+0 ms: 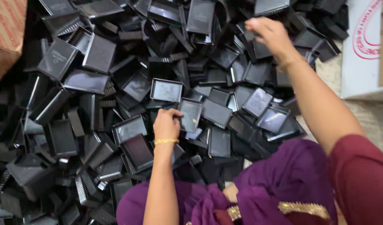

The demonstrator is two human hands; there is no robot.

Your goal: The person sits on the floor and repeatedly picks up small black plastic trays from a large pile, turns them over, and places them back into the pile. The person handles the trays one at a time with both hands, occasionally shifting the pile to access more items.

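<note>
A big heap of black plastic rectangular parts (116, 83), shaped like small trays and lids, covers the floor in front of me. My left hand (167, 123), with a gold bangle at the wrist, rests on the heap and grips the edge of one black tray (190, 114) near the middle. My right hand (270, 35) reaches to the far side of the heap with its fingers curled over the black parts there; whether it holds one is hidden.
A brown cardboard box (6, 33) stands at the far left. A white carton with red print (364, 46) stands at the right on a pale mat (368, 114). Purple cloth over my lap (291, 179) lies at the near edge.
</note>
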